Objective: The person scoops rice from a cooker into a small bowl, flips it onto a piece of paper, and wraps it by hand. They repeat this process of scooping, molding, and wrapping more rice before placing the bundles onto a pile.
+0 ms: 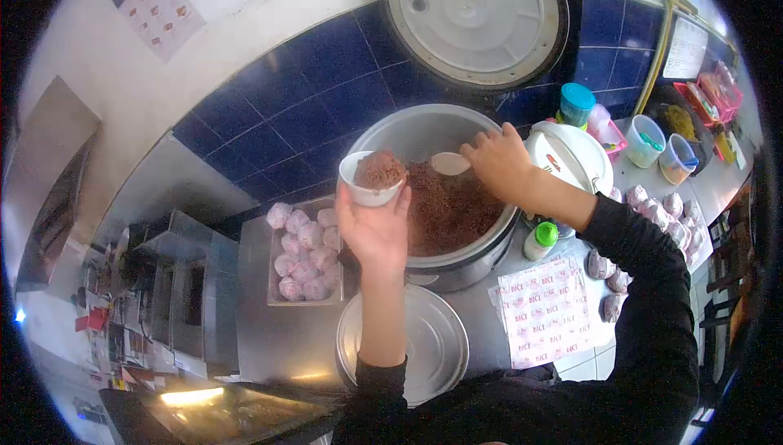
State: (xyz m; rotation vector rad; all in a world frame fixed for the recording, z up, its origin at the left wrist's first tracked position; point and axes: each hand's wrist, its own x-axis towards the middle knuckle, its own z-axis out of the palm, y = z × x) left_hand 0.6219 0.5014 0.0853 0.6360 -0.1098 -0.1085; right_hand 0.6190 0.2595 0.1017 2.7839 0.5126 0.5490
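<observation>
Blue tiles, hands holding filled bowl, spoon

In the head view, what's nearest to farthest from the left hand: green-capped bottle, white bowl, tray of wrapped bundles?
1. White bowl, in the left hand.
2. Tray of wrapped bundles, just left.
3. Green-capped bottle, farther right.

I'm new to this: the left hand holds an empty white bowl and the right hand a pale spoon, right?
Not quite: the white bowl in the left hand isn't empty; the head view shows it heaped with brown, grainy food. The right hand holds a pale spoon.
</observation>
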